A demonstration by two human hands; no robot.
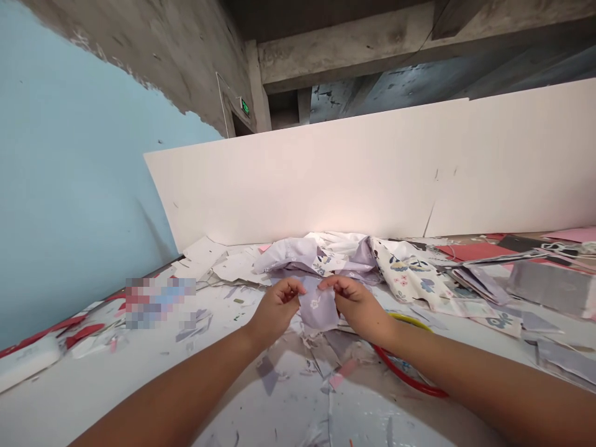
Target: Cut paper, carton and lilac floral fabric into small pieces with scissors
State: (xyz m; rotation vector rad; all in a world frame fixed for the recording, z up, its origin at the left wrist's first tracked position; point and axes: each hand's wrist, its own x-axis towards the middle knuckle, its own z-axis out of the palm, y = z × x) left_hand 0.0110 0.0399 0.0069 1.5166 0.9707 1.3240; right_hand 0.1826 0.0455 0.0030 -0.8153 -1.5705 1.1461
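My left hand [278,308] and right hand [358,302] are close together, fingertips pinching the top of a small lilac floral fabric scrap [318,308] held between them, over a paper-littered table [139,379]. From there, I see crumpled lilac cloth [316,257] at twelve o'clock, flowered cloth [410,279] at two, a grey block [549,288] at three, and a red hoop [400,372] at four.
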